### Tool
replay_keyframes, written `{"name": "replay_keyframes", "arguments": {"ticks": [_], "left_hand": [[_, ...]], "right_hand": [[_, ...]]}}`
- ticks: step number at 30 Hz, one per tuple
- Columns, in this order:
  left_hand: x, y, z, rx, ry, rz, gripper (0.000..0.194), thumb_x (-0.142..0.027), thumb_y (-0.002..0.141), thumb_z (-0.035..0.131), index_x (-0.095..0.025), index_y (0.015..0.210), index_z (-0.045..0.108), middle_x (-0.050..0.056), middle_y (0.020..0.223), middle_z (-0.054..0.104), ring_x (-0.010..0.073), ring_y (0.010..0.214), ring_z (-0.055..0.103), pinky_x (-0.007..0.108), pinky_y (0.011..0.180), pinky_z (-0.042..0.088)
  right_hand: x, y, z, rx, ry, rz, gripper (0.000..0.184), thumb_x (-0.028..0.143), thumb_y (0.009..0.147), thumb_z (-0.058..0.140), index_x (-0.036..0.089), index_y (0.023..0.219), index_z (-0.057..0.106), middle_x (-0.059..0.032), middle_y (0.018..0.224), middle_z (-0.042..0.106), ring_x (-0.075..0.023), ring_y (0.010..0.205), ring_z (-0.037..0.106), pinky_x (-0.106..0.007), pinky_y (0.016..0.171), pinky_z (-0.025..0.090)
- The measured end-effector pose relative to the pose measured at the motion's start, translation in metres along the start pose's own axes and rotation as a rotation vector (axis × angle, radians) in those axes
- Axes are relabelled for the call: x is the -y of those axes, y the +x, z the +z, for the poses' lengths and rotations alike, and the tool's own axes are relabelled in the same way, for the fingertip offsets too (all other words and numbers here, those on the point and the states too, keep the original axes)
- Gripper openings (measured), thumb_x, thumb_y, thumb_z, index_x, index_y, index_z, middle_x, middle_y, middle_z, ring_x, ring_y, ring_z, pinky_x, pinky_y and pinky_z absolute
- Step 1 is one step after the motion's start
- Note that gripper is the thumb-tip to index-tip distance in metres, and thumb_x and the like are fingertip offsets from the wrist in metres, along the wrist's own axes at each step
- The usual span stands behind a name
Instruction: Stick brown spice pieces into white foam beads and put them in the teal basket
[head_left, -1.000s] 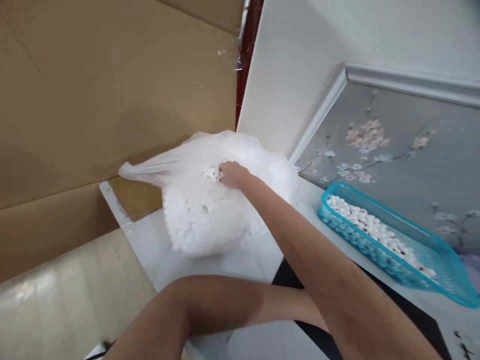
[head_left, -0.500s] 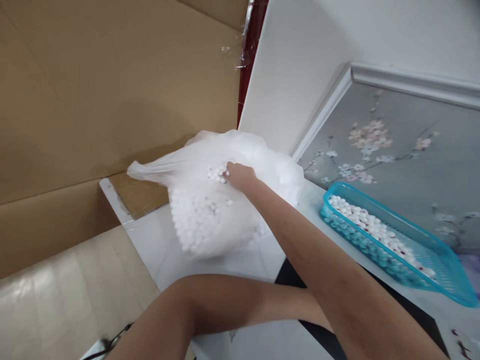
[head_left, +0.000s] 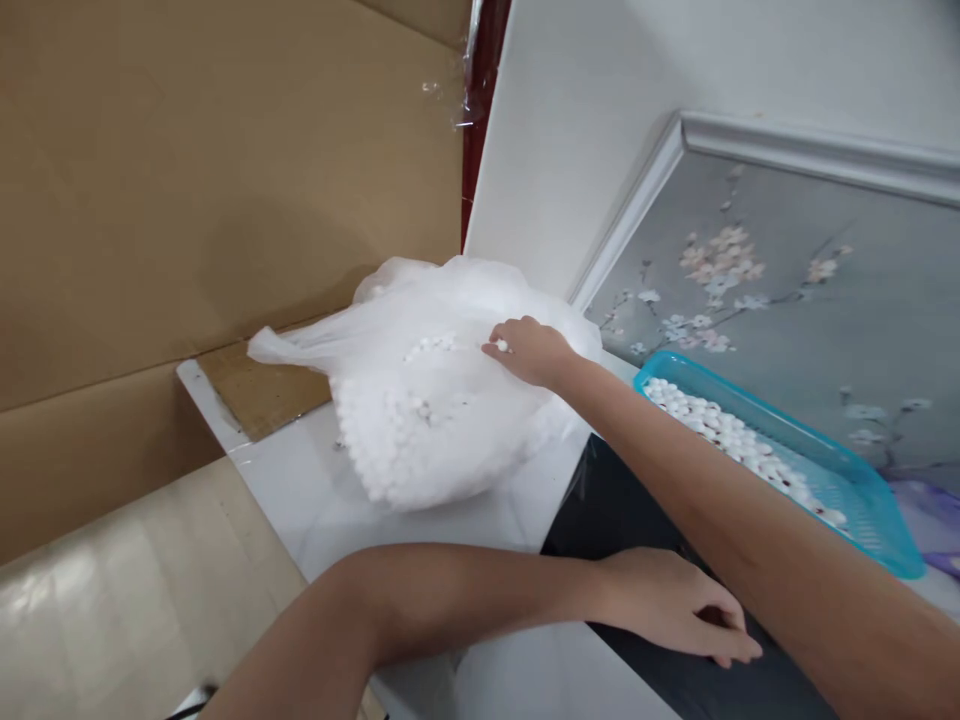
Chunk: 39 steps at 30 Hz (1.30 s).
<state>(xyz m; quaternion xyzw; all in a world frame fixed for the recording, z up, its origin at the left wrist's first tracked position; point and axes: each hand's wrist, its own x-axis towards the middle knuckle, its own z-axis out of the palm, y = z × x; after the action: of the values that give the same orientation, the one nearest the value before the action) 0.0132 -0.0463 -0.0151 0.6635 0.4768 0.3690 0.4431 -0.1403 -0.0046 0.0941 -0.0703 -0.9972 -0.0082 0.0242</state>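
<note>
A translucent white plastic bag [head_left: 450,440] full of small white balls lies on the white table, its twisted end pointing left. Over the bag's right side is my right hand [head_left: 532,352], thumb and fingers closed around a small white ball [head_left: 502,346]. My left hand [head_left: 671,605] rests low over a black mat [head_left: 600,500], its fingers curled and the tips brought together. Whatever those fingertips hold, if anything, is too small to make out. My right forearm passes just beyond the left hand.
A blue plastic basket [head_left: 892,535] at right holds many white balls with dark red marks. Behind it leans a framed blossom picture [head_left: 810,330]. Large cardboard [head_left: 225,180] stands at the back left, with a flat brown piece [head_left: 262,395] beside the bag. Purple material [head_left: 930,525] lies far right.
My right hand has drawn back rightward from the heap of balls on the bag, with a white ball in its fingers. My left hand has come into sight from behind the right forearm.
</note>
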Motion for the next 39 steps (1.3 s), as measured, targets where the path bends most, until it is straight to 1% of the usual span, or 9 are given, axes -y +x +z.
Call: {"name": "replay_keyframes", "arguments": {"ticks": [3, 9, 14, 21, 25, 28, 30, 35, 39], "left_hand": [[0.007, 0.002, 0.000, 0.099, 0.091, -0.020, 0.013, -0.030, 0.079, 0.058, -0.021, 0.070, 0.057, -0.003, 0.069, 0.066, 0.0145, 0.074, 0.063, 0.024, 0.064, 0.043], [0.001, 0.000, -0.004, 0.076, 0.106, -0.045, 0.021, -0.037, 0.082, 0.055, -0.020, 0.070, 0.058, -0.003, 0.070, 0.067, 0.0120, 0.069, 0.062, 0.022, 0.064, 0.041], [-0.005, -0.005, -0.006, 0.038, 0.050, -0.021, 0.021, -0.033, 0.083, 0.052, -0.018, 0.071, 0.059, -0.001, 0.069, 0.065, 0.0106, 0.067, 0.058, 0.020, 0.062, 0.040], [-0.006, -0.004, -0.004, -0.292, -0.374, -0.042, 0.032, -0.033, 0.089, 0.035, -0.015, 0.071, 0.054, 0.000, 0.061, 0.055, 0.0085, 0.054, 0.050, 0.021, 0.057, 0.041], [-0.010, -0.004, -0.006, -0.558, -0.527, -0.051, 0.028, -0.036, 0.091, 0.031, -0.017, 0.082, 0.050, -0.002, 0.063, 0.049, 0.0088, 0.052, 0.047, 0.022, 0.053, 0.040], [-0.019, -0.009, -0.008, -0.632, -0.378, -0.033, 0.024, -0.037, 0.090, 0.034, -0.018, 0.094, 0.050, 0.000, 0.076, 0.053, 0.0106, 0.064, 0.051, 0.023, 0.060, 0.043], [-0.025, -0.013, -0.009, -0.545, -0.201, 0.038, 0.023, -0.037, 0.088, 0.041, -0.018, 0.098, 0.051, 0.003, 0.085, 0.055, 0.0126, 0.074, 0.053, 0.024, 0.067, 0.043], [-0.030, -0.014, -0.008, -0.065, 0.154, 0.231, 0.028, -0.035, 0.079, 0.059, -0.017, 0.101, 0.056, 0.007, 0.097, 0.057, 0.0152, 0.083, 0.054, 0.025, 0.076, 0.044], [-0.028, -0.010, -0.007, -0.005, 0.193, 0.204, 0.020, -0.030, 0.084, 0.054, -0.015, 0.098, 0.058, 0.006, 0.095, 0.057, 0.0129, 0.079, 0.055, 0.023, 0.075, 0.044]], "right_hand": [[-0.022, -0.028, -0.002, 0.036, -0.025, -0.076, 0.029, 0.034, 0.092, 0.037, 0.020, 0.097, 0.062, -0.0087, 0.103, 0.063, -0.0220, 0.098, 0.054, -0.032, 0.076, 0.044], [-0.074, -0.080, 0.007, 0.068, -0.054, -0.153, 0.024, 0.027, 0.089, 0.043, 0.019, 0.095, 0.064, -0.0089, 0.096, 0.063, -0.0201, 0.091, 0.057, -0.030, 0.072, 0.044], [-0.103, -0.108, 0.009, -0.033, -0.011, -0.117, 0.021, 0.025, 0.088, 0.045, 0.017, 0.093, 0.064, -0.0096, 0.095, 0.064, -0.0218, 0.089, 0.058, -0.033, 0.079, 0.045], [-0.071, -0.189, 0.003, -0.614, 0.065, 0.066, 0.025, 0.032, 0.091, 0.040, 0.018, 0.106, 0.054, -0.0116, 0.107, 0.058, -0.0259, 0.102, 0.052, -0.041, 0.089, 0.040], [-0.046, -0.254, 0.027, -0.598, 0.003, 0.317, 0.030, 0.034, 0.088, 0.041, 0.019, 0.113, 0.050, -0.0129, 0.110, 0.056, -0.0298, 0.102, 0.051, -0.046, 0.084, 0.041], [-0.037, -0.287, 0.050, -0.569, 0.060, 0.533, 0.030, 0.035, 0.088, 0.040, 0.017, 0.110, 0.049, -0.0133, 0.107, 0.055, -0.0294, 0.098, 0.052, -0.047, 0.081, 0.044], [-0.037, -0.299, 0.064, -0.519, 0.144, 0.624, 0.030, 0.030, 0.086, 0.040, 0.017, 0.113, 0.047, -0.0137, 0.110, 0.053, -0.0285, 0.100, 0.051, -0.047, 0.082, 0.045], [-0.041, -0.311, 0.086, -0.434, 0.182, 0.734, 0.046, 0.012, 0.074, 0.039, 0.013, 0.120, 0.041, -0.0165, 0.115, 0.048, -0.0314, 0.109, 0.045, -0.050, 0.085, 0.045], [-0.040, -0.314, 0.090, -0.413, 0.146, 0.698, 0.050, 0.009, 0.068, 0.041, 0.013, 0.118, 0.042, -0.0160, 0.113, 0.049, -0.0318, 0.105, 0.045, -0.050, 0.083, 0.044]]}}
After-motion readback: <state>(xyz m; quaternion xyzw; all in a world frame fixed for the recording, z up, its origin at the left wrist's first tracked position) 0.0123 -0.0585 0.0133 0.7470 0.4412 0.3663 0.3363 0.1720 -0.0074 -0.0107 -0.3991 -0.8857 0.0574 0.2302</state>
